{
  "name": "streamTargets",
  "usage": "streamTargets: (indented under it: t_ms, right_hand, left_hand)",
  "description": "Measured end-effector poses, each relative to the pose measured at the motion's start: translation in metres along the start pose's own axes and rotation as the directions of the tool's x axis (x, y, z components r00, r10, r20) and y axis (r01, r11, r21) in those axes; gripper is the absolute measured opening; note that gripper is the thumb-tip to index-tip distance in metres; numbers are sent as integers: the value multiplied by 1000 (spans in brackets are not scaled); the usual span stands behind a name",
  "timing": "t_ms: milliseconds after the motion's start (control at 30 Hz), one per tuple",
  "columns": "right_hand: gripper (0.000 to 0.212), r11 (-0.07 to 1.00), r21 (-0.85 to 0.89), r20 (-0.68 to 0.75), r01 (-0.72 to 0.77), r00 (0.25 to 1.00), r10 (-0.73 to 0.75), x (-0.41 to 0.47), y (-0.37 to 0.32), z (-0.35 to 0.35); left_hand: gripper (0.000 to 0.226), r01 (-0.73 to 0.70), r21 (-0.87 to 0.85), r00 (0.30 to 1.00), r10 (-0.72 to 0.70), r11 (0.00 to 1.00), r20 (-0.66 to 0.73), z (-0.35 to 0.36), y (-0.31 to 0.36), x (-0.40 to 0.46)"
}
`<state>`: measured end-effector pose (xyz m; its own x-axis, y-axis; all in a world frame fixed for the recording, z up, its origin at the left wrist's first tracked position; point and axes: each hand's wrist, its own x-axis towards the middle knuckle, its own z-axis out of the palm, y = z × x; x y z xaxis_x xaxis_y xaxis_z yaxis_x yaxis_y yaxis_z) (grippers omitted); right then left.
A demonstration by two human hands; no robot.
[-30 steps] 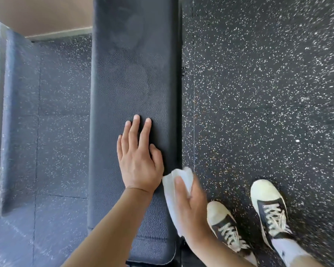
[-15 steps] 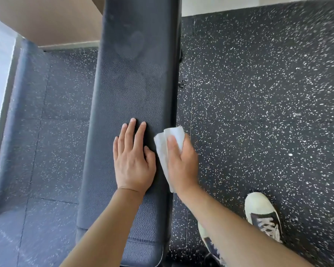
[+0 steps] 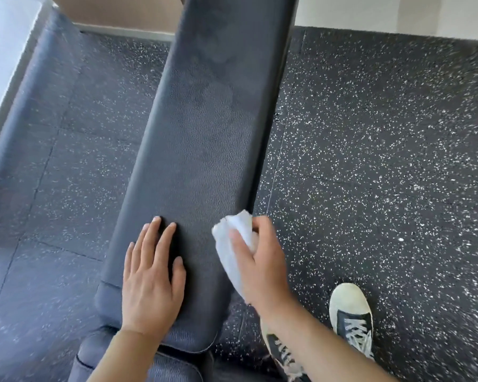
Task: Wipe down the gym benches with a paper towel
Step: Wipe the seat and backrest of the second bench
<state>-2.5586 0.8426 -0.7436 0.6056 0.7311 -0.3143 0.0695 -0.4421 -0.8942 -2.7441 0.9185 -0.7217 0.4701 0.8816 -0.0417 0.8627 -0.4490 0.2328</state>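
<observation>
A long black padded gym bench (image 3: 204,139) runs from the bottom centre up to the top of the view. My left hand (image 3: 152,277) lies flat on its top near the near end, fingers straight. My right hand (image 3: 260,260) grips a white paper towel (image 3: 232,244) and holds it against the bench's right side edge, thumb on top of the towel. A second pad (image 3: 138,362) of the bench shows at the bottom, partly under my left forearm.
Black rubber flooring (image 3: 370,161) with white flecks surrounds the bench. My two sneakers (image 3: 351,318) stand on it to the right of the bench. A beige wall and pale skirting (image 3: 122,34) run along the top left.
My right hand has slid the paper towel forward along the bench's right edge. My left hand stays flat on the pad. The camera has moved forward, so both hands sit lower in view.
</observation>
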Motion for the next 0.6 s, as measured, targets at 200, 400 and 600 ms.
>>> streamTargets:
  t_ms: [200,400,600]
  right_hand:
    - [24,805,-486,56,340,932,-359,118,-57,8]
    - [21,369,-556,535,745,660,-527,58,-79,98]
    - [18,249,-243,689,937,348,-636,45,-80,102]
  left_hand:
    - [63,310,-24,948,-311,950,-61,-5,-27,-19]
    - [63,331,-80,935,-338,940,-106,2,-28,-22]
    - [59,376,-197,897,-409,905,-166,4,-33,-23]
